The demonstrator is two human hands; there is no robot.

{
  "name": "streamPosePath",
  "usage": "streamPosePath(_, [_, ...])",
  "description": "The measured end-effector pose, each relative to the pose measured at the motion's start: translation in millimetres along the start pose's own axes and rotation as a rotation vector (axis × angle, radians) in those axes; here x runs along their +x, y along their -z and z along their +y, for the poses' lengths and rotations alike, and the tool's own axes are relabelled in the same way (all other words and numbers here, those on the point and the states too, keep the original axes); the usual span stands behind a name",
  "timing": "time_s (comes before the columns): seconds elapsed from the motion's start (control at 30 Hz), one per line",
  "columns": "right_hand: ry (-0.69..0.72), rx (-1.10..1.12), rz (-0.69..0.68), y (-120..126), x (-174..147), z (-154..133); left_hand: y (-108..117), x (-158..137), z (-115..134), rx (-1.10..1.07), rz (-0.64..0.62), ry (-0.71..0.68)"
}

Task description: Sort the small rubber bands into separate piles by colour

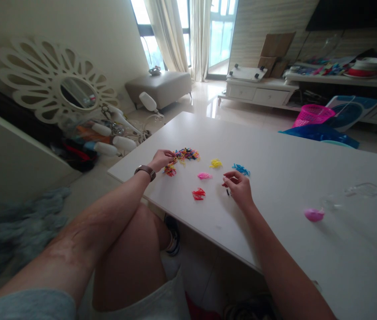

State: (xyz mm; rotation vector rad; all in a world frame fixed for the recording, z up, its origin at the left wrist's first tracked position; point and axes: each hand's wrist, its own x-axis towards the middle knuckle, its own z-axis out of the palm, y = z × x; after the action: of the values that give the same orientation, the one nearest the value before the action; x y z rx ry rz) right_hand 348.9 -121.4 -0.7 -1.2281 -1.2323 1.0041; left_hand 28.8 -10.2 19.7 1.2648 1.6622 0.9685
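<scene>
My left hand (162,160), with a brown watch on the wrist, reaches to the edge of a mixed heap of colourful strands (188,154) that look like small rubber bands. Its fingers are pinched together; what lies between them is too small to see. My right hand (239,186) hovers with thumb and fingers drawn together, any held item hidden. Just beyond it lies a blue pile (241,169), and a small black piece (228,193) shows beneath it. Between the hands are a yellow pile (216,163), a pink pile (204,176) and a red pile (198,194).
The white table (275,173) bears a purple-pink object (314,215) and a clear plastic item (363,190) at right. A lamp with white shades (124,143) stands close to the table's left edge. Beyond its far right side is a pink basket (313,116).
</scene>
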Motion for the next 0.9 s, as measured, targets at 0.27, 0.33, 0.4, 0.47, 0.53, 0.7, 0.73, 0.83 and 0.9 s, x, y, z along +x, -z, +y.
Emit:
streamPosePath(0.27, [0.001, -0.010, -0.002, -0.4, 0.0, 1.3, -14.5, -13.3, 18.7, -0.235, -0.212, -0.014])
streamPosePath(0.33, [0.024, -0.041, -0.006, -1.1, -1.7, 1.0, -25.9, -22.0, 27.4, -0.271, -0.358, -0.059])
streamPosePath(0.4, [0.059, -0.091, -0.010, -2.5, -4.6, -0.5, -41.0, -32.7, 35.6, -0.290, -0.447, -0.098])
streamPosePath(0.47, [0.098, -0.141, -0.011, -4.2, -7.8, -3.1, -58.0, -44.5, 42.4, -0.310, -0.542, -0.099])
streamPosePath(0.53, [0.139, -0.167, -0.018, -6.0, -10.7, -5.7, -74.2, -56.3, 47.6, -0.317, -0.625, -0.084])
streamPosePath(0.7, [0.265, -0.146, -0.014, -8.3, -14.2, -10.1, -99.8, -77.3, 57.9, -0.352, -0.776, -0.071])
streamPosePath(0.73, [0.284, -0.144, -0.004, -8.3, -14.5, -11.1, -102.1, -79.1, 59.7, -0.355, -0.791, -0.072])
streamPosePath(0.83, [0.333, -0.170, 0.014, -7.5, -15.0, -15.1, -106.0, -80.7, 64.1, -0.358, -0.812, -0.054])
streamPosePath(0.9, [0.362, -0.195, 0.022, -7.0, -15.2, -17.8, -107.2, -80.2, 66.0, -0.366, -0.818, -0.038])
